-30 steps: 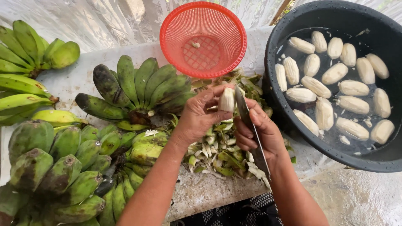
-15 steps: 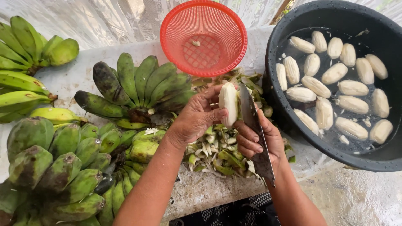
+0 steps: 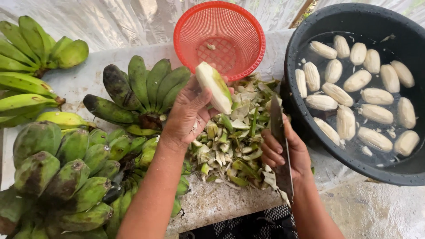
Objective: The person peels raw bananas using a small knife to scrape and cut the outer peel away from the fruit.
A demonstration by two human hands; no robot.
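Head view: your left hand (image 3: 188, 116) has its fingers curled around a mostly peeled banana (image 3: 214, 86), lifted above the peel pile (image 3: 230, 132) with its long axis running from upper left down to lower right, a strip of green skin left along one side. Your right hand (image 3: 283, 152) is wrapped tight around a knife (image 3: 280, 146), blade pointing up and away from you, sitting just right of and below the banana, apart from it. The flesh looks pale, matte and ridged, same as the peeled ones floating in the black tub (image 3: 310, 26) on your right; the red mesh basket (image 3: 252, 26) is just behind.
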